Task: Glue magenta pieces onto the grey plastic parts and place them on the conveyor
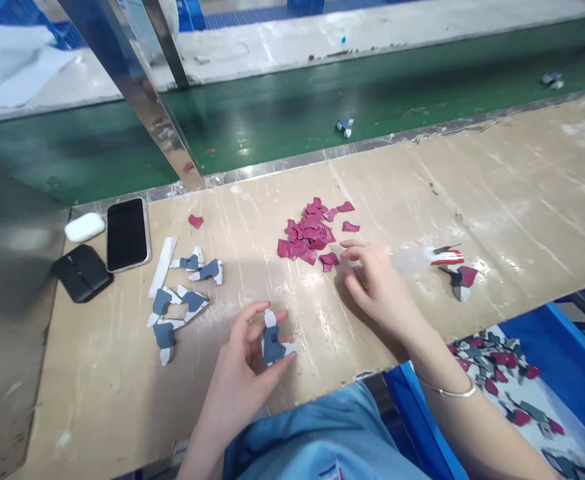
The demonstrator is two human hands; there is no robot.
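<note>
My left hand [247,367] is closed around a small dark-grey and white plastic part [273,343], held just above the table near its front edge. My right hand [372,283] is beside a pile of maroon plastic pieces [310,233]. Its thumb and fingers are apart, and nothing shows between them. Close to those fingertips lie a few loose maroon pieces [328,261]. On the left, several grey and white parts [192,303] are spread over the table. To the right sits a grey and white part with a maroon piece on it [465,277].
A red and white object with a dark tip [445,256] lies right of my right hand. A phone [126,235], a white case [84,227] and a black case [82,273] are at far left. A metal post [142,93] rises behind. A blue bin [547,347] holds many parts.
</note>
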